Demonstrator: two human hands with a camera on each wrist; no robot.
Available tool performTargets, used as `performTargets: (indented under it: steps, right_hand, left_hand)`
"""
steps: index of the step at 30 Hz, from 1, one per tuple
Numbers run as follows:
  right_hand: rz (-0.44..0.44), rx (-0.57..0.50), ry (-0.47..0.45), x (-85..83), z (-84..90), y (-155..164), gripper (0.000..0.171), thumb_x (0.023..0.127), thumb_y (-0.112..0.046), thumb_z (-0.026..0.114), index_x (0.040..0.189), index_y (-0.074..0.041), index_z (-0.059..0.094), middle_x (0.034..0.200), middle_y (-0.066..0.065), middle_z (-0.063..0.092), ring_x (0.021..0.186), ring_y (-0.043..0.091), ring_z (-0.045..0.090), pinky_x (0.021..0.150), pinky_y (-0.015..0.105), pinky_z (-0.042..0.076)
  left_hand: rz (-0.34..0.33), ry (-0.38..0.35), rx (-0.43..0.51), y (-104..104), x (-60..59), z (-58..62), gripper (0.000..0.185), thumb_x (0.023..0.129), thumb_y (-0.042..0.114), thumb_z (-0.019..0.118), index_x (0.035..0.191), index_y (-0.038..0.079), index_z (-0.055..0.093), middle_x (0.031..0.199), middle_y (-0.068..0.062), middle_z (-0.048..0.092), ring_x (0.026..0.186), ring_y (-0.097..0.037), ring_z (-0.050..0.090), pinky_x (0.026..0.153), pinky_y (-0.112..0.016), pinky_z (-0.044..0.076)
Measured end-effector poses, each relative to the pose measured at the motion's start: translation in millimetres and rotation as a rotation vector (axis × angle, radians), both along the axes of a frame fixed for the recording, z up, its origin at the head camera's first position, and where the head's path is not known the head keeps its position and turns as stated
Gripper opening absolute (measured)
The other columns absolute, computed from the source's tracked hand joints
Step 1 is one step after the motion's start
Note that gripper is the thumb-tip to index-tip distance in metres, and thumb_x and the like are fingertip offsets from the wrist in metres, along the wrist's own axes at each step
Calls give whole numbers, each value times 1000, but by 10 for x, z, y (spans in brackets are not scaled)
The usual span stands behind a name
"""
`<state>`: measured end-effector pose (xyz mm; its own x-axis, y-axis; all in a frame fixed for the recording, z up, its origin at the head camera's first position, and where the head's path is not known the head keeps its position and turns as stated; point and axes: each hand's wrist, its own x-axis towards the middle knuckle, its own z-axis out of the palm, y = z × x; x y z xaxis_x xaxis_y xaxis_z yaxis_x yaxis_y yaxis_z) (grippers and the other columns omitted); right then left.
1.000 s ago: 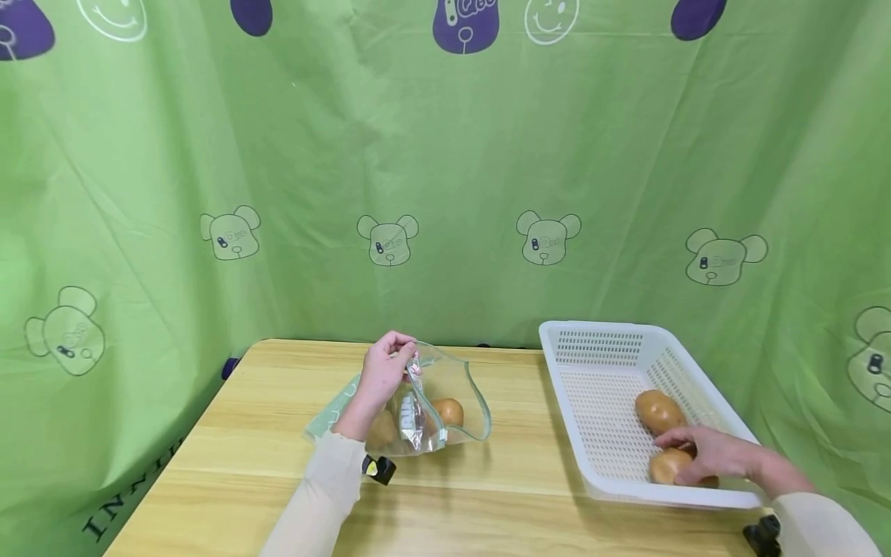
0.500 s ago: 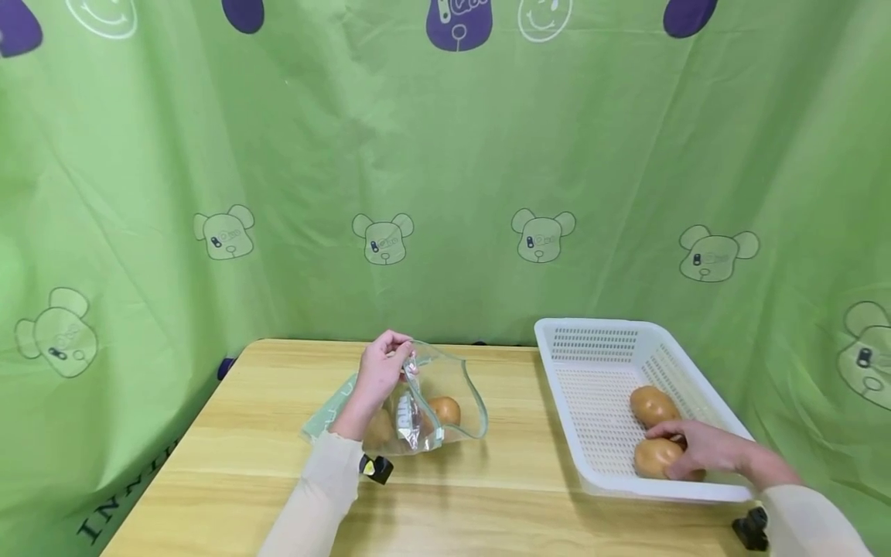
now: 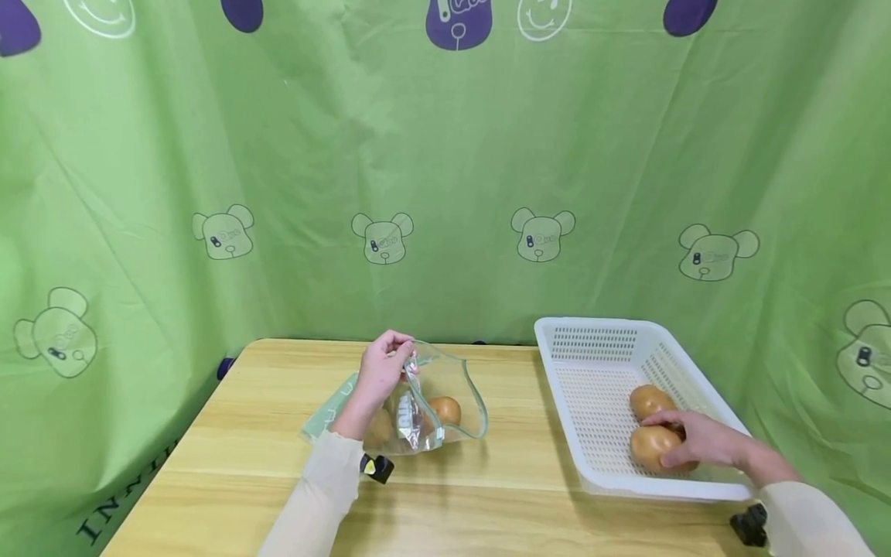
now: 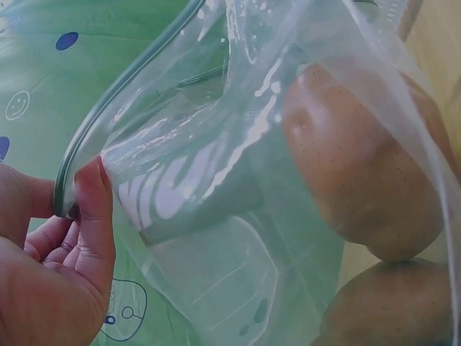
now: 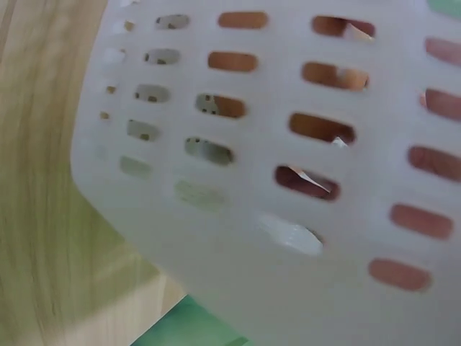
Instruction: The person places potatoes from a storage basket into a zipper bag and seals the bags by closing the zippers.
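Observation:
My left hand (image 3: 381,367) pinches the edge of a clear zip bag (image 4: 209,281) with green trim, holding its mouth open toward the right. Inside the bag are potatoes; one potato (image 3: 445,411) shows near the mouth, and the left wrist view has a large potato (image 4: 367,158) above a second potato (image 4: 392,306). In the white basket, my right hand (image 3: 710,442) has its fingers and thumb around a potato (image 3: 649,447). Another potato (image 3: 650,401) lies just behind it. The basket's slotted wall (image 5: 238,245) hides most of that hand in the right wrist view.
The white perforated basket (image 3: 565,422) stands at the right of the wooden table (image 3: 515,510), its sides rising around the right hand. Behind the table hangs a green patterned curtain (image 3: 459,178). Black wrist cameras (image 3: 378,469) sit below both hands.
My right hand has shifted slightly left and up inside the basket, and the potato in its grasp has turned and moved with it. The left hand keeps its hold on the bag.

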<state>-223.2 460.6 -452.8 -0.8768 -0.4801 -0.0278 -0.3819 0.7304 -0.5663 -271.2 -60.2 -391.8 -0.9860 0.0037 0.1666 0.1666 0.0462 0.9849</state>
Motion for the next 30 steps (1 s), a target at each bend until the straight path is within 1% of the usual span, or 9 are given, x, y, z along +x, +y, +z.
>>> performTargets:
  steps: [2,6,13,16,22,27,30]
  right_hand:
    - [-7,-7,-7,3,16,-6,63,71,-18,80,122,7,53,113,25,56,89,15,56,71,23,47]
    - [-18,-39,-20,11,71,-23,65,72,-18,79,124,8,50,115,29,54,90,22,57,71,24,48]
    - [-50,-95,-43,33,188,-40,69,75,-16,77,131,8,44,121,38,46,94,29,56,70,26,52]
    - [-46,-107,-36,36,233,-47,69,76,-16,77,131,8,44,121,37,46,95,26,56,70,26,52]
    - [-25,-84,38,57,357,-124,68,75,-17,79,130,7,47,118,32,52,91,11,56,70,25,52]
    - [-2,-107,83,83,449,-226,65,75,-16,79,130,3,50,119,27,53,94,8,56,72,25,52]
    - [0,-121,83,102,512,-311,64,76,-15,79,130,2,50,118,26,54,94,6,55,72,25,52]
  left_hand:
    - [-3,-4,0,-2,4,4,14,94,6,54,106,-1,59,88,-14,62,61,-15,60,51,-21,51]
    - [-2,-4,1,-8,10,8,15,95,7,54,106,-2,59,89,-15,62,61,-15,60,51,-21,51]
    - [2,4,-1,-5,15,21,14,94,6,54,105,-1,59,87,-13,61,61,-14,60,51,-21,51]
    - [3,6,2,-8,18,23,14,94,6,54,105,-1,60,85,-12,61,61,-14,60,50,-21,51]
    - [-1,17,-4,-16,14,18,14,95,7,54,105,-1,59,86,-12,61,61,-15,60,51,-22,51]
    - [1,15,-9,-25,2,1,15,95,8,54,106,-1,59,88,-13,62,62,-15,60,51,-22,51]
    - [0,5,-6,-21,7,5,15,95,8,54,107,-1,59,90,-15,62,62,-15,60,52,-22,51]
